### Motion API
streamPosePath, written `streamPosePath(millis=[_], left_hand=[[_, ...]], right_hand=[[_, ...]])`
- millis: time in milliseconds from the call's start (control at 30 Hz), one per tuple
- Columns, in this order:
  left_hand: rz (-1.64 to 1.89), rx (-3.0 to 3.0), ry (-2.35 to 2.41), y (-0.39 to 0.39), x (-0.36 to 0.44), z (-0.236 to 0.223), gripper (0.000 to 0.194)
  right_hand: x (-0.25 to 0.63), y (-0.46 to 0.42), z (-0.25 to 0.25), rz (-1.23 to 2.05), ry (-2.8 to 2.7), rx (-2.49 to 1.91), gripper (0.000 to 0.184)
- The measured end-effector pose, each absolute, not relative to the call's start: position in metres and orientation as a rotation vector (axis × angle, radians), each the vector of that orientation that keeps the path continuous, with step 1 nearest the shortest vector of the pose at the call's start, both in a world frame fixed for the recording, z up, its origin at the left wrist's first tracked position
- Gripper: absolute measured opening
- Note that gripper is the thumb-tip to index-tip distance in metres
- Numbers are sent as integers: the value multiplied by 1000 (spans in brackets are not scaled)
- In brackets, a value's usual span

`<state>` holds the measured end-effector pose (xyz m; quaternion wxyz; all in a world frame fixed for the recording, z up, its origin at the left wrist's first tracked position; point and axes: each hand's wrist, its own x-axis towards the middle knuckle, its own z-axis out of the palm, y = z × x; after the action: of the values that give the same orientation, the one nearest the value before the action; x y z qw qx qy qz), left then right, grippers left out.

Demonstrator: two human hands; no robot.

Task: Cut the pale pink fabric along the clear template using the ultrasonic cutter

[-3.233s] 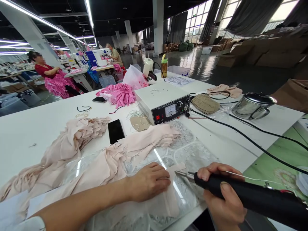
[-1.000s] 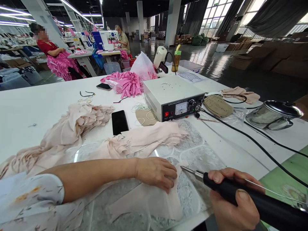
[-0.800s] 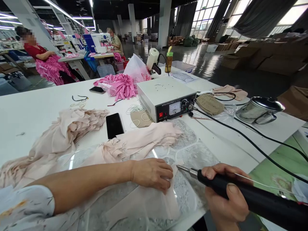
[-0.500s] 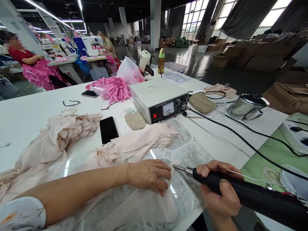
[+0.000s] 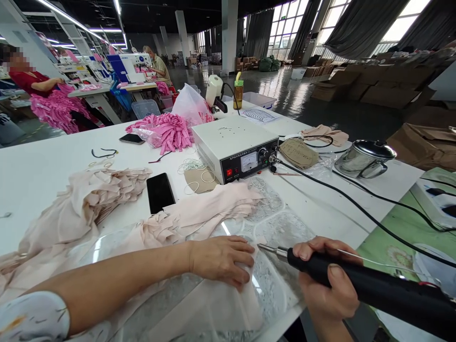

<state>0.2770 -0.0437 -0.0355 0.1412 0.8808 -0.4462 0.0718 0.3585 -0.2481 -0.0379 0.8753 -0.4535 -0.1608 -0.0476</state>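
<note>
My left hand [image 5: 223, 260] lies palm down on a pale pink piece of fabric [image 5: 228, 308], its fingers a little bent and spread, pressing the cloth against a clear plastic sheet [image 5: 274, 280]. In my right hand [image 5: 329, 280] is a black ultrasonic handpiece [image 5: 384, 297] with a thin metal tip. The tip points left and meets the fabric's edge just beyond my left fingertips; whether it touches cannot be made out. Behind the left hand lies a layered stack of pink fabric pieces [image 5: 213, 204]. A larger fabric pile [image 5: 89, 199] rests at the left.
A generator box [image 5: 237, 147] with a dial stands mid-table, a black cable [image 5: 335, 192] running right from it. Nearby are a phone [image 5: 160, 193], rubber bands [image 5: 208, 176], tan patches [image 5: 299, 153], a steel mug [image 5: 365, 159] and pink straps [image 5: 174, 133]. Co-workers [image 5: 32, 80] are at the far left.
The view has shifted very slightly. Both hands, the handpiece and the fabric keep nearly the same places relative to each other.
</note>
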Motion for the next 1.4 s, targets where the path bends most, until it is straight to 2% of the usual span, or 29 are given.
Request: streamPosePath(millis=[933,1400], left_hand=[[168,2570,-1240,-43,275,-37,15],[206,2563,-1283,-43,275,-37,23]], right_hand=[[346,-253,-28,-26,-497,-970,6],[330,-264,-18,38,-428,-947,14]])
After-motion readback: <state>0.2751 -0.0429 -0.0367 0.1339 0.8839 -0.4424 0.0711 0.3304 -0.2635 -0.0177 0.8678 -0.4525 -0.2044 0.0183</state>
